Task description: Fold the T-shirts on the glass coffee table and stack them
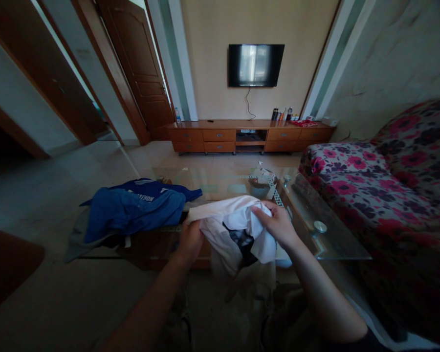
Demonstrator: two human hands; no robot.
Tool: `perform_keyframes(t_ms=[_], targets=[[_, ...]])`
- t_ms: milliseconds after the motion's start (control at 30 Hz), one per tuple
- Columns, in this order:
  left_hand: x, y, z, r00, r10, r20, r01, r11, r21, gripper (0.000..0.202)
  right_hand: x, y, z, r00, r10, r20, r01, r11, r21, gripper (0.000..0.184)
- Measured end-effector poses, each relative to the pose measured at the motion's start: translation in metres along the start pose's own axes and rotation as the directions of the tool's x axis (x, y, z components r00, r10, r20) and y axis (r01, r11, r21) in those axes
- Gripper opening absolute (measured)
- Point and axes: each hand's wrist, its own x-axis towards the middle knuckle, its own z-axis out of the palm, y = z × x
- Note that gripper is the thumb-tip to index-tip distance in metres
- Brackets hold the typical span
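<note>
A white garment with a dark printed patch hangs bunched between my two hands, over the near edge of the glass table. My left hand is closed on its left end, the fingers partly hidden behind the cloth. At the right end my right hand pinches the fabric between thumb and fingers. Left of my hands, a heap of blue clothes lies on the table, with a darker blue piece bearing white lettering at the back and grey cloth underneath.
A waste basket with litter shows beyond the glass. Farther back stands a low wooden TV cabinet with several bottles and cans, below a wall-mounted television. A flowered sofa borders the right side.
</note>
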Motion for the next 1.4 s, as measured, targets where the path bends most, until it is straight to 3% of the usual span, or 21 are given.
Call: perform_keyframes(t_ms=[167, 267, 367, 467, 667, 933, 1067, 1200, 1400], targets=[[0.022, 0.016, -0.011, 0.981, -0.003, -0.196, -0.006, 0.999, -0.048, 0.023, 0.005, 0.008, -0.025, 0.989, 0.066, -0.132, -0.057, 0.996, 0.066, 0.048], [0.030, 0.019, -0.019, 0.967, -0.043, -0.251, 0.039, 0.999, -0.020, 0.020, 0.011, 0.015, -0.032, 0.971, 0.091, -0.222, -0.068, 0.991, 0.113, 0.055], [0.035, 0.019, -0.026, 0.959, -0.050, -0.280, 0.067, 0.996, 0.051, 0.024, 0.013, 0.019, -0.036, 0.970, 0.092, -0.226, -0.065, 0.990, 0.121, 0.055], [0.040, 0.023, -0.032, 0.956, 0.007, -0.294, 0.030, 0.992, 0.124, 0.027, 0.010, 0.017, -0.044, 0.981, 0.095, -0.172, -0.075, 0.990, 0.117, 0.052], [0.055, 0.037, -0.049, 0.934, 0.161, -0.318, -0.090, 0.970, 0.226, 0.029, 0.005, 0.006, -0.063, 0.973, 0.143, -0.180, -0.116, 0.981, 0.153, 0.048], [0.072, 0.029, -0.077, 0.922, 0.215, -0.322, -0.041, 0.882, 0.469, 0.035, 0.002, -0.004, -0.068, 0.969, 0.089, -0.229, -0.070, 0.994, 0.087, 0.049], [0.070, 0.028, -0.079, 0.950, 0.189, -0.248, 0.006, 0.785, 0.620, 0.032, 0.000, -0.008, -0.069, 0.971, 0.100, -0.216, -0.068, 0.986, 0.153, 0.047], [0.066, 0.033, -0.076, 0.949, 0.189, -0.253, 0.005, 0.791, 0.612, 0.035, -0.002, -0.009, -0.075, 0.961, 0.078, -0.266, -0.026, 0.980, 0.195, 0.041], [0.069, 0.040, -0.077, 0.930, 0.299, -0.215, -0.117, 0.793, 0.598, 0.039, -0.002, -0.008, -0.093, 0.943, 0.058, -0.328, -0.057, 0.998, 0.012, 0.048]])
